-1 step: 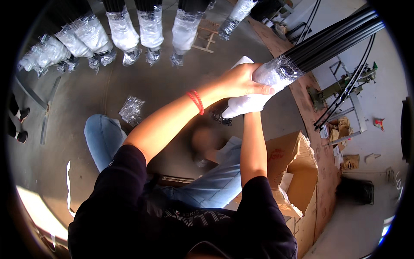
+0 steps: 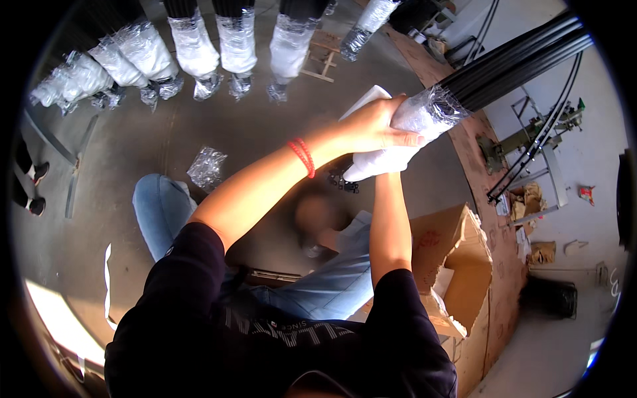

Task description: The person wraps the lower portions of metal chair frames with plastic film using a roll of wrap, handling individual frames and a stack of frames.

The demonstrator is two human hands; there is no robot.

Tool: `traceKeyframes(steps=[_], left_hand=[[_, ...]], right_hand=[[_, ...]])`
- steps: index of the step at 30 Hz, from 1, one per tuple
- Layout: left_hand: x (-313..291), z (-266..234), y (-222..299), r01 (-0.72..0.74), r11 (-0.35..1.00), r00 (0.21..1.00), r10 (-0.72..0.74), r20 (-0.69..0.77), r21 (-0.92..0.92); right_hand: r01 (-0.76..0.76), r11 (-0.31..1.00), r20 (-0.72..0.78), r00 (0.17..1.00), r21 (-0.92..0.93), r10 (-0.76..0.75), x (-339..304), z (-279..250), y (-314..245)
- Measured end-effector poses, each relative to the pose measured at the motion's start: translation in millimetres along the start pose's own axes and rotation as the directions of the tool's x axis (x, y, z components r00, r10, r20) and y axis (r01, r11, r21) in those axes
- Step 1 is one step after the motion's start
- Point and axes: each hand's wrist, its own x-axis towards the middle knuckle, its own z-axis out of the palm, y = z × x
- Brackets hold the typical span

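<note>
Beside our right forearm (image 2: 390, 225) sits an open cardboard box (image 2: 430, 240). Ahead, our left hand (image 2: 377, 127) grasps the white wrapping (image 2: 383, 162) around the near end of the black rods (image 2: 507, 64); it hides our right hand, whose grip we cannot tell. Beyond are wrapped bundles (image 2: 289, 53).

Looked like a workshop: black rod bundles with white, clear-film-wrapped ends (image 2: 237, 43) were lined up above a smooth grey floor (image 2: 136, 136); a green metal machine (image 2: 516, 140) stood by the pale wall (image 2: 584, 225).
</note>
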Motion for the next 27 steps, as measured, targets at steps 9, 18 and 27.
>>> traceKeyframes(steps=[9,18,27], left_hand=[[-22.6,-30.6,-45.5,0.237,0.964,0.865,-0.267,-0.425,-0.124],[-35.5,-59.3,-71.2,0.395,0.879,0.913,-0.344,0.218,-0.267],[-41.4,-53.7,-105.7,0.162,0.983,0.971,-0.175,-0.161,-0.086]], right_hand=[[-0.173,0.967,0.111,0.982,0.188,0.154,5.9,3.3,6.8],[0.212,0.977,0.152,0.966,0.005,-0.211,-67.2,54.9,-7.0],[0.275,0.805,0.12,0.961,-0.526,-0.25,-71.7,106.1,-35.4]])
